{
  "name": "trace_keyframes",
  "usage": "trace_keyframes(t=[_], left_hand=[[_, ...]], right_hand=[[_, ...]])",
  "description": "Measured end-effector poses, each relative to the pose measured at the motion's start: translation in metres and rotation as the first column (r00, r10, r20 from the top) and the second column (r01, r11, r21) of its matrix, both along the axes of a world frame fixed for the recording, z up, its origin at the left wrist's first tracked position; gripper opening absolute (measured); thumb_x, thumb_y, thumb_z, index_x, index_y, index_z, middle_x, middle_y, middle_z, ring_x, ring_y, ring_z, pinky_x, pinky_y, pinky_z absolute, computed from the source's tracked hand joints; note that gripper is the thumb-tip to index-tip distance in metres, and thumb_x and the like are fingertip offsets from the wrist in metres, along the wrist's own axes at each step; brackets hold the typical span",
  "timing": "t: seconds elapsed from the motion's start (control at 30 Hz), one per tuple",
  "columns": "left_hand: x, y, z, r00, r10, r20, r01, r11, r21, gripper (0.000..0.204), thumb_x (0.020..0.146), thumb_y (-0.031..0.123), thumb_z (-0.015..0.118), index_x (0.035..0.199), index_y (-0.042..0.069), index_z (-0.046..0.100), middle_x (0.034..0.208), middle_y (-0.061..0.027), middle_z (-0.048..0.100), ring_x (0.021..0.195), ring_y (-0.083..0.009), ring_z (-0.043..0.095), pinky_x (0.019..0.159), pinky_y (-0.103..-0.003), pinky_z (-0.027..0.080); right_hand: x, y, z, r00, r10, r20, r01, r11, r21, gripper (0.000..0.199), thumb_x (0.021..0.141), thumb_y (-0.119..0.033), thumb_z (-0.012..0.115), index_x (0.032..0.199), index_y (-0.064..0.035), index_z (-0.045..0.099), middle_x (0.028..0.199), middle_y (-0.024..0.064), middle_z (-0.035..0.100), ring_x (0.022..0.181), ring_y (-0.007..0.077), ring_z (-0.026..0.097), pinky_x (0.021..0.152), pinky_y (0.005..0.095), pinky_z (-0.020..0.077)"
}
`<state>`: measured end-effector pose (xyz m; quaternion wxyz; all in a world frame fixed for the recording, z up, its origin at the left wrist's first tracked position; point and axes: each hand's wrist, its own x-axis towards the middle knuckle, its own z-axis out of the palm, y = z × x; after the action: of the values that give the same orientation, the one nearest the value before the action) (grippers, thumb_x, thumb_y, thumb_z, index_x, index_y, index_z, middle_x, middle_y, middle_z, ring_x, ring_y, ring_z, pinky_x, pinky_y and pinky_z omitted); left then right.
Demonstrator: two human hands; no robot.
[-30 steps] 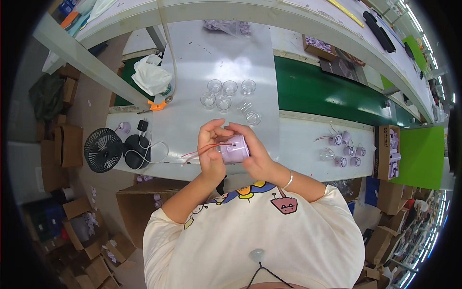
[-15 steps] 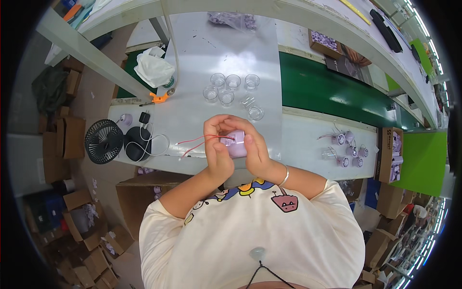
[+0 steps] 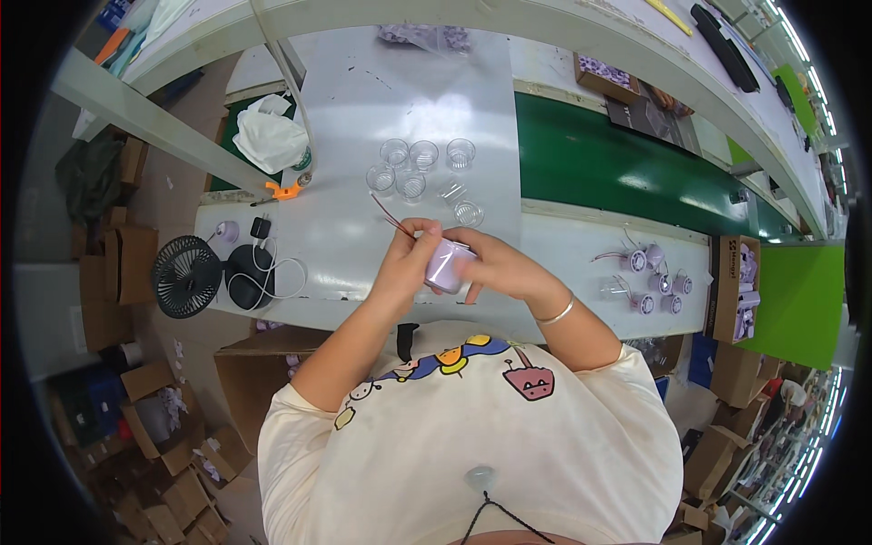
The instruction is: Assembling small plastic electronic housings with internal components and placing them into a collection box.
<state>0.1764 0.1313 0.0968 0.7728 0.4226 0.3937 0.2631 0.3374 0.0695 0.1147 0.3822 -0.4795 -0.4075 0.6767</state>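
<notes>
Between both hands, over the front edge of the workbench, is a glossy lilac plastic housing. Thin dark red wires trail from it, out past the fingers toward the far left. My left hand grips its left side, thumb along the top. My right hand closes on the right side with its fingertips against the shell. Beyond the hands, several clear round plastic cups stand on the grey sheet; one small clear piece lies beside them.
At left stand a black fan, a white cable and an orange-handled tool. Several lilac parts with wires sit at right, near a carton. A green belt runs behind; a shelf beam crosses the upper left.
The housing has turned in my hands: its smooth side now faces up and the wires point away instead of left. My right hand has shifted from cupping to fingertip contact.
</notes>
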Motion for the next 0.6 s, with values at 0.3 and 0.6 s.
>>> trace_keyframes(t=[0.3, 0.6], left_hand=[[-0.032, -0.006, -0.084, 0.89, 0.189, -0.415, 0.019, 0.893, 0.449, 0.063, 0.08, 0.031, 0.07, 0.124, -0.001, 0.039, 0.112, -0.0164, 0.053, 0.1, -0.024, 0.053, 0.075, -0.034, 0.047], [-0.11, -0.063, -0.138, 0.578, 0.425, -0.696, -0.001, 0.854, 0.52, 0.069, 0.076, 0.029, 0.071, 0.123, -0.01, 0.039, 0.118, -0.0257, 0.046, 0.11, -0.0387, 0.047, 0.096, -0.042, 0.038]], right_hand=[[0.202, 0.027, -0.169, 0.187, -0.653, 0.734, 0.474, 0.714, 0.515, 0.065, 0.059, -0.021, 0.082, 0.113, -0.0028, 0.052, 0.102, 0.0224, 0.059, 0.093, 0.0344, 0.06, 0.08, 0.0398, 0.0495], [0.172, 0.101, -0.149, -0.369, -0.428, 0.825, 0.163, 0.844, 0.51, 0.07, 0.067, -0.037, 0.077, 0.123, -0.0082, 0.046, 0.123, 0.0155, 0.047, 0.112, 0.0387, 0.045, 0.088, 0.0466, 0.0433]])
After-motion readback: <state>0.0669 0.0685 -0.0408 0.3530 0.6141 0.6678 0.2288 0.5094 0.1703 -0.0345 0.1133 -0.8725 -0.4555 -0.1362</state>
